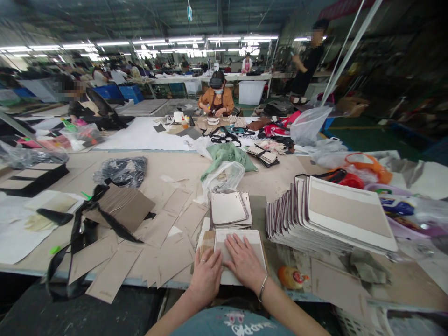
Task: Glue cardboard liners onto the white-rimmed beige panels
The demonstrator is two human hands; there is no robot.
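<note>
My left hand and my right hand lie flat, fingers spread, on a white-edged beige panel at the table's near edge. Both hands press down on it and hold nothing. The left hand covers the panel's left edge, over a brown board beneath. Just beyond the panel sits a small stack of similar white panels. To the right leans a long fanned row of larger white-and-beige panels.
Brown cardboard sheets and black straps lie scattered on the left. A clear plastic bag and green cloth sit behind the stack. A small orange object lies right of my hand. A seated person works across the table.
</note>
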